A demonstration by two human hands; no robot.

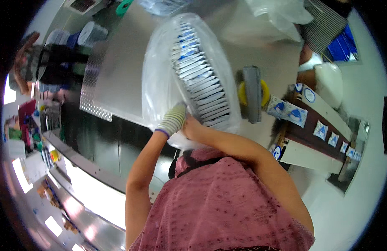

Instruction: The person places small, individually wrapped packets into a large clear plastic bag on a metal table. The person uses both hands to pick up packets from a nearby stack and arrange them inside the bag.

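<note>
A large clear plastic bag (156,71) lies lengthwise on the metal table, holding a long row of white and blue packets (204,79) stacked on edge. My left hand (174,119), in a striped knit glove with a purple cuff, is closed on the bag's near end. Close beside it, touching the bag there, is my bare right hand (193,129), its fingers curled in and partly hidden. Loose plastic hangs over the table's near edge below both hands.
Right of the bag, a grey bar-shaped tool (252,94) rests over a yellow tape roll (265,93). Farther right, a conveyor (313,121) carries several packets. Another plastic bag (279,16) lies at the far right. A person (55,62) stands at the left beyond the table.
</note>
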